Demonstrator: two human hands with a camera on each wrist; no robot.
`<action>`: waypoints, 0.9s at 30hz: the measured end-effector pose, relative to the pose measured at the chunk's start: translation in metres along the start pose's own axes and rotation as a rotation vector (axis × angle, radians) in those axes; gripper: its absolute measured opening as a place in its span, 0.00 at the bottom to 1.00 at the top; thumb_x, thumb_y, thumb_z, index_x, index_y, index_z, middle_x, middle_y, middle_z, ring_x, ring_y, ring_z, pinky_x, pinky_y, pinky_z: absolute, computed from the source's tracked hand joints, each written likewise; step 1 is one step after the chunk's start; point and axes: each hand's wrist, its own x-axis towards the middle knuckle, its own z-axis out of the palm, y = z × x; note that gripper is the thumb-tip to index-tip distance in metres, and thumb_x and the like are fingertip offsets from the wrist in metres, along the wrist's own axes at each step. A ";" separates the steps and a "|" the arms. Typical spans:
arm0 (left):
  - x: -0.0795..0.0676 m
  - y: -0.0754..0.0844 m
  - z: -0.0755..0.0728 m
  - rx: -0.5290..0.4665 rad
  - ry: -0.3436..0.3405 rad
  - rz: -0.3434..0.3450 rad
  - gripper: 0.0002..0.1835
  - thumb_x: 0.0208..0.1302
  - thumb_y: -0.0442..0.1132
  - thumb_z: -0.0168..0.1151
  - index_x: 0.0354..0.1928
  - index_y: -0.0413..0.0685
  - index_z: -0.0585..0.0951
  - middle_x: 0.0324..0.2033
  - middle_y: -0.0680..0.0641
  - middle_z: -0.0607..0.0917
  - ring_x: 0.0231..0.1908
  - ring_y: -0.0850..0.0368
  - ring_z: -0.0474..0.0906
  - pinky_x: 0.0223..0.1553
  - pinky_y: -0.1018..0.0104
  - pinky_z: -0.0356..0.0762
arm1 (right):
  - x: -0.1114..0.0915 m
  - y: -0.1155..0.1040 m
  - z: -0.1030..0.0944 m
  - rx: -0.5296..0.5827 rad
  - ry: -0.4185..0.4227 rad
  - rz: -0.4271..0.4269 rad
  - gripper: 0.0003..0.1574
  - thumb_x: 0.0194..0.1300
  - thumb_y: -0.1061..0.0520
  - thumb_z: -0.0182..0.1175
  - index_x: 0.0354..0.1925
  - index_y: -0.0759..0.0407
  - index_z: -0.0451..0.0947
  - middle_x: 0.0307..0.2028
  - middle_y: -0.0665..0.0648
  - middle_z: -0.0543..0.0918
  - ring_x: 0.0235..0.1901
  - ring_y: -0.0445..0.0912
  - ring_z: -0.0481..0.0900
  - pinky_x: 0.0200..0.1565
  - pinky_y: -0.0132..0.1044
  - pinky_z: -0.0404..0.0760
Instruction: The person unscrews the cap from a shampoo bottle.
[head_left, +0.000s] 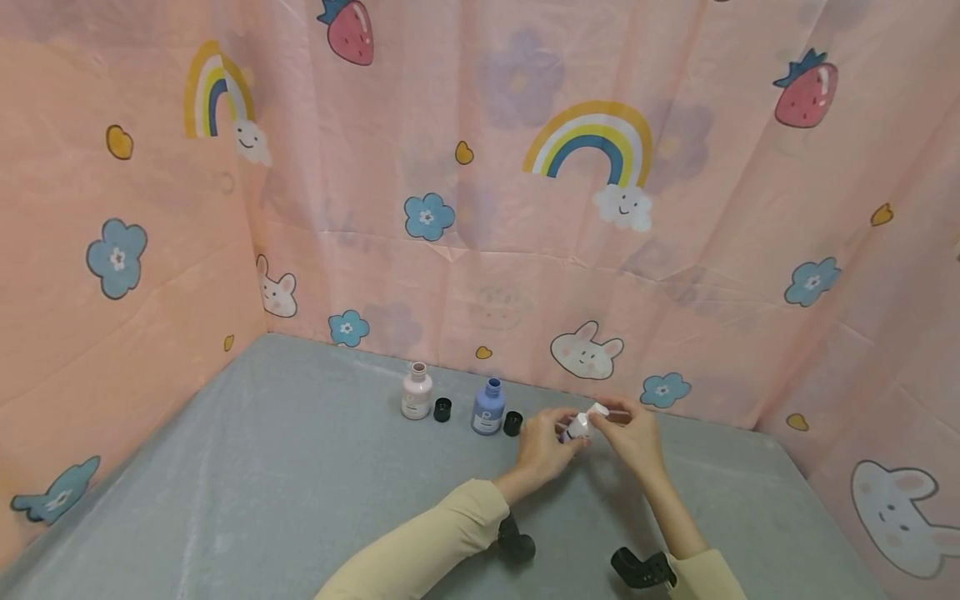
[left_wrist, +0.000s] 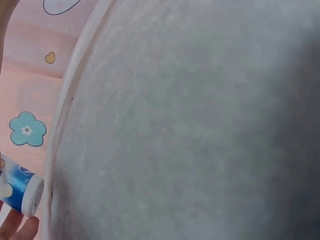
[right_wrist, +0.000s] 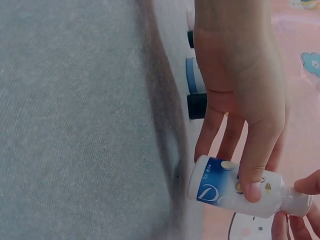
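Observation:
A small white bottle (right_wrist: 232, 187) with a blue label is held tilted above the table, its base showing in the left wrist view. My left hand (head_left: 546, 443) grips its body, fingers on one side and thumb across the front. At the other end my right hand (head_left: 636, 435) pinches the white cap (right_wrist: 296, 201), which sits at the bottle's neck. Left of my hands stands an uncapped blue bottle (head_left: 488, 410), a black cap (head_left: 513, 423) beside it. Farther left is an uncapped pale pink bottle (head_left: 417, 393) with another black cap (head_left: 442, 409) next to it.
The grey cloth-covered table (head_left: 300, 483) meets a pink printed curtain (head_left: 450, 283) at its back edge, close behind the bottles. Black camera mounts hang under both wrists, one by the left sleeve (head_left: 420, 542), the other by the right sleeve (head_left: 705, 577).

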 end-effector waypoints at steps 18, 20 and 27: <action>0.001 0.000 0.001 -0.068 -0.082 -0.011 0.20 0.60 0.40 0.67 0.54 0.46 0.79 0.42 0.48 0.84 0.36 0.66 0.75 0.32 0.78 0.73 | 0.005 -0.003 0.002 0.071 -0.055 -0.030 0.21 0.66 0.63 0.55 0.57 0.68 0.73 0.56 0.68 0.77 0.54 0.60 0.76 0.53 0.49 0.79; 0.002 0.001 0.001 -0.064 -0.054 -0.014 0.20 0.58 0.40 0.68 0.53 0.46 0.80 0.42 0.48 0.84 0.35 0.66 0.75 0.32 0.79 0.72 | 0.005 -0.003 0.002 0.067 -0.048 -0.004 0.22 0.67 0.58 0.57 0.57 0.66 0.73 0.56 0.68 0.77 0.53 0.59 0.77 0.47 0.41 0.80; 0.001 0.003 -0.001 0.018 0.056 0.002 0.19 0.51 0.41 0.74 0.47 0.49 0.84 0.39 0.51 0.87 0.38 0.62 0.81 0.36 0.75 0.73 | 0.004 0.000 0.003 0.004 -0.006 0.058 0.31 0.60 0.46 0.66 0.54 0.64 0.75 0.50 0.67 0.78 0.46 0.58 0.82 0.34 0.28 0.74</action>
